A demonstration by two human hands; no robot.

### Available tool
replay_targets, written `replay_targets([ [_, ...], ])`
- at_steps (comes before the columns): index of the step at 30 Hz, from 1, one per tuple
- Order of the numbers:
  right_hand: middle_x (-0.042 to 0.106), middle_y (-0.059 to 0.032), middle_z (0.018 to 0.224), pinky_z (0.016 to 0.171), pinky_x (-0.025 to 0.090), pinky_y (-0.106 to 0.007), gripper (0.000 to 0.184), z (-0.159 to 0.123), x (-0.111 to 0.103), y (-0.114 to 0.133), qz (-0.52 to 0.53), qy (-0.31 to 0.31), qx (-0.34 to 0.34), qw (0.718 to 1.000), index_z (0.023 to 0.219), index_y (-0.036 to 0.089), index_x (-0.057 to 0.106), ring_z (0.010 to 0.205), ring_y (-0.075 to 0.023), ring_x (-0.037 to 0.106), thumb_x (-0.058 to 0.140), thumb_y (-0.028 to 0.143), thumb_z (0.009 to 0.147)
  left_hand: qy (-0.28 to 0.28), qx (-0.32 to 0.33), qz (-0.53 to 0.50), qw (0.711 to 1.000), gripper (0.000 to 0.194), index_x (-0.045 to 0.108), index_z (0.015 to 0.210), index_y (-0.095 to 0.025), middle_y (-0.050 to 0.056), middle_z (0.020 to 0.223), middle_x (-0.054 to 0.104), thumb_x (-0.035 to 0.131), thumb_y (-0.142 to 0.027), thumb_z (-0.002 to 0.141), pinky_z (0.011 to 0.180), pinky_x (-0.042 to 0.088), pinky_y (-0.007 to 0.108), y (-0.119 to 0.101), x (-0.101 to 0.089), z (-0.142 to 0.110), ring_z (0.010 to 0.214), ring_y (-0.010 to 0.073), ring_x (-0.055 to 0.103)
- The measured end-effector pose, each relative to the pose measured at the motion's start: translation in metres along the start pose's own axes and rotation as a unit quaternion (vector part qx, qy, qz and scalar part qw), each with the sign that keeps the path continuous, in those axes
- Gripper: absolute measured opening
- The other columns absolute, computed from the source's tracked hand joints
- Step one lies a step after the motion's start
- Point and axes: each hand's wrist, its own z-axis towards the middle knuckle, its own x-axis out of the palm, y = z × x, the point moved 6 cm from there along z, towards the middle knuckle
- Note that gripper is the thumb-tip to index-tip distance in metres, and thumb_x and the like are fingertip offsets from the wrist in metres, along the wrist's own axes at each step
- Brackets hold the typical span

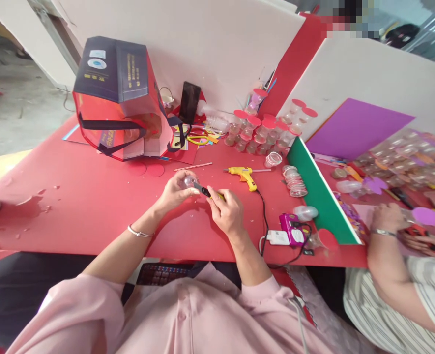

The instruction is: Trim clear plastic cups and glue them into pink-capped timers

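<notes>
My left hand [176,191] is closed around a small clear plastic piece [189,181], rounded like a cup or dome. My right hand [226,209] grips a utility knife [204,191] with a black and yellow handle. Its blade points left and meets the clear piece, or lies just in front of it; I cannot tell which. Beyond my right hand, a yellow hot glue gun [244,177] lies on the red table [102,211]. A thin striped stick [193,166] and a red paper disc [154,170] lie farther back.
A large dark and red bag [117,73] stands back left. Clear cups with red discs [263,130] crowd the back. Stacked lids [294,181] sit by a green divider [322,196]. The glue gun's cord [265,216] runs toward a purple box [293,229]. A co-worker's arm [383,260] is at right.
</notes>
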Motion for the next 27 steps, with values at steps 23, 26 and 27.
replay_targets([
  [23, 0.074, -0.0086, 0.102, 0.08, 0.055, -0.032, 0.035, 0.003, -0.001, -0.004, 0.023, 0.021, 0.029, 0.999, 0.138, 0.024, 0.074, 0.089, -0.0197, 0.068, 0.064, 0.028, 0.104, -0.026, -0.022, 0.059, 0.998, 0.053, 0.071, 0.109, -0.023, 0.008, 0.106, 0.07, 0.097, -0.05, 0.072, 0.085, 0.061, 0.036, 0.008, -0.006, -0.002, 0.093, 0.0219, 0.069],
  [26, 0.073, -0.0082, 0.101, 0.08, 0.055, -0.032, 0.036, 0.003, 0.0, -0.005, 0.03, 0.041, 0.041, 0.998, 0.14, 0.027, 0.072, 0.089, -0.0194, 0.068, 0.063, 0.029, 0.105, -0.031, -0.031, 0.066, 0.997, 0.056, 0.071, 0.115, -0.024, 0.008, 0.11, 0.07, 0.097, -0.049, 0.071, 0.084, 0.061, 0.036, 0.009, -0.007, -0.003, 0.095, 0.0222, 0.069],
  [27, 0.073, -0.008, 0.1, 0.08, 0.055, -0.032, 0.037, 0.002, 0.001, -0.005, 0.033, 0.047, 0.043, 0.997, 0.141, 0.028, 0.072, 0.089, -0.0193, 0.068, 0.063, 0.03, 0.105, -0.033, -0.031, 0.071, 0.996, 0.058, 0.07, 0.116, -0.025, 0.008, 0.111, 0.07, 0.098, -0.049, 0.071, 0.084, 0.061, 0.036, 0.009, -0.008, -0.004, 0.095, 0.0222, 0.069],
])
